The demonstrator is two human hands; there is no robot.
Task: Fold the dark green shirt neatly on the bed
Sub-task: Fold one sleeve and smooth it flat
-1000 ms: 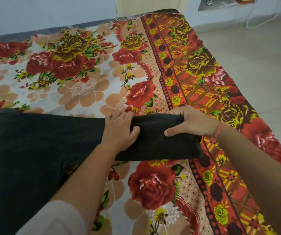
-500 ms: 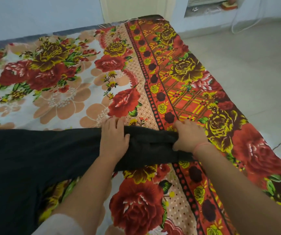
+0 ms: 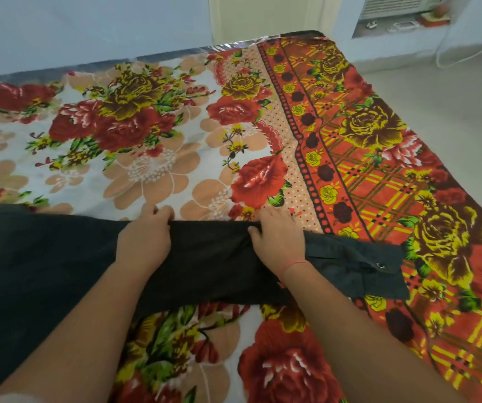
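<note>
The dark green shirt (image 3: 45, 271) lies on the bed (image 3: 161, 146), its body filling the lower left and one sleeve stretched out to the right. The sleeve's cuff (image 3: 359, 266), with a metal snap, lies flat past my right wrist. My left hand (image 3: 145, 242) rests on the sleeve near the shoulder, fingers curled over its far edge. My right hand (image 3: 280, 239) sits further along the sleeve, fingers over the same far edge and thumb pinching the cloth.
A floral bedsheet in red, yellow and peach covers the bed. The bed's right edge (image 3: 466, 181) drops to a pale tiled floor (image 3: 452, 91). A white wall runs behind the bed, with a low shelf (image 3: 402, 21) at the far right.
The sleeve has been drawn out to the right and now lies flat with its cuff showing. My right hand has moved from the sleeve's end to its middle. The view has tilted up.
</note>
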